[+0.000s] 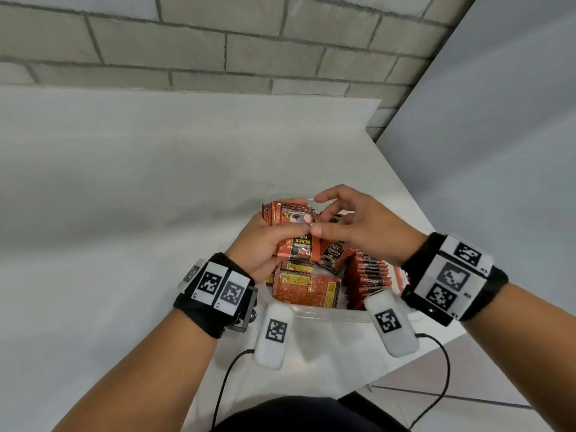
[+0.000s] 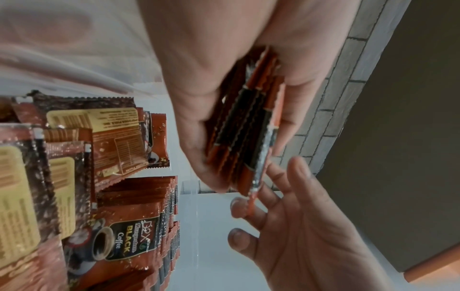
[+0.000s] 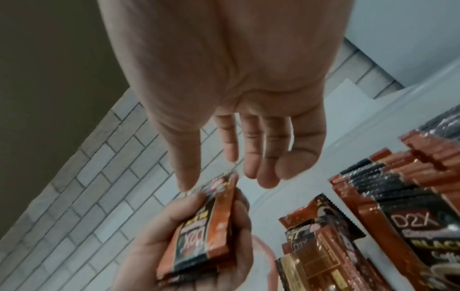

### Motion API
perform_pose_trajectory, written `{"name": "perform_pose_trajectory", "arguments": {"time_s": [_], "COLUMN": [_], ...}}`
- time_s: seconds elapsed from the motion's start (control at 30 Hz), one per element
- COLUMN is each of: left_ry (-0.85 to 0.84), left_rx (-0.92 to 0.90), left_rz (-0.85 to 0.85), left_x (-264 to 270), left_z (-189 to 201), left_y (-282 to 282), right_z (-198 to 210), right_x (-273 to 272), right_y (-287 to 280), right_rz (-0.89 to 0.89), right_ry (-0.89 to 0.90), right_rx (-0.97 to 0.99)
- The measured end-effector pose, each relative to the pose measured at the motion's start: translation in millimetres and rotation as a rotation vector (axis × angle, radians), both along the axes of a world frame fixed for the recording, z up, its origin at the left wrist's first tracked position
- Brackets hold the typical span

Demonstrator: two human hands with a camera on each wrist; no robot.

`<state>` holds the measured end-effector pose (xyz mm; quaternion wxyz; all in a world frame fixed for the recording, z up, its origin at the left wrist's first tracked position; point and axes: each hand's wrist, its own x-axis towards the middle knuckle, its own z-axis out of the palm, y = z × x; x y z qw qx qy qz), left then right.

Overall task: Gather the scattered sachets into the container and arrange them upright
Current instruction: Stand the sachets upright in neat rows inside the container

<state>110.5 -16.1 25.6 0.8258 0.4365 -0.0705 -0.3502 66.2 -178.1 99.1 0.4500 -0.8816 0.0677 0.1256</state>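
Observation:
My left hand point(image 1: 258, 244) grips a stack of orange and black coffee sachets point(image 1: 293, 232) above the clear plastic container point(image 1: 327, 314). In the left wrist view the stack point(image 2: 248, 122) shows edge-on between thumb and fingers. My right hand point(image 1: 352, 219) reaches in from the right with fingers extended; its fingertips touch the stack's end, the thumb raised apart. Inside the container a row of sachets point(image 1: 371, 272) stands upright on the right, and other sachets point(image 1: 305, 288) lie flat or tilted on the left. The right wrist view shows the held stack point(image 3: 204, 232) under my straight fingers point(image 3: 251, 157).
The container stands on a white table point(image 1: 124, 213) near its right edge point(image 1: 436, 235), beyond which the tiled floor point(image 1: 467, 385) shows. A grey brick wall point(image 1: 218, 51) runs behind. White tagged units with black cables point(image 1: 274, 335) hang from both wrists.

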Motion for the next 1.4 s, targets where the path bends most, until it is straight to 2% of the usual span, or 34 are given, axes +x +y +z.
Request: {"name": "perform_pose_trajectory", "arguments": {"time_s": [0.1,0.2,0.43,0.53,0.63,0.73,0.77,0.83,0.9,0.97,1.03,1.1,1.17,1.23,1.4], "left_ry": [0.004,0.053,0.071,0.047,0.012,0.028,0.031,0.032,0.008,-0.019,0.009,0.04,0.055,0.062,0.068], "left_rx": [0.011,-0.002,-0.015,0.028,0.039,0.005,-0.009,-0.026,-0.02,-0.004,0.002,0.0,-0.004,-0.012,-0.009], "left_rz": [-0.024,-0.071,-0.043,-0.029,-0.044,-0.013,0.003,0.029,0.033,0.04,0.064,0.084,0.089,0.087,0.083], "left_x": [-1,-1,1,0,-3,-2,-3,-3,-4,-6,-5,-4,-3,-3,-3], "left_z": [3,6,1,2,5,6,6,6,5,4,2,1,-1,-3,-2], "left_y": [0,3,5,3,1,1,2,3,3,3,3,3,3,3,2], "right_z": [-6,-9,-6,2,5,-2,-5,-10,-14,-11,-7,-4,-6,-9,-29], "right_x": [0,3,4,2,3,6,6,1,-3,-5,-2,0,1,1,4], "right_y": [7,5,-2,-3,-1,0,0,1,0,-5,-14,-25,-34,-38,-32], "right_rz": [0.039,-0.034,-0.083,0.004,0.113,-0.032,-0.102,-0.159,-0.16,-0.214,-0.299,-0.314,-0.238,-0.106,0.145], "right_ry": [-0.036,-0.068,-0.143,-0.155,-0.192,-0.195,-0.144,0.048,0.145,0.111,0.049,-0.018,-0.053,-0.01,0.147], "right_rx": [0.025,0.169,0.206,0.186,0.078,0.035,0.039,0.15,0.301,0.443,0.492,0.326,-0.008,-0.309,-0.694]}}
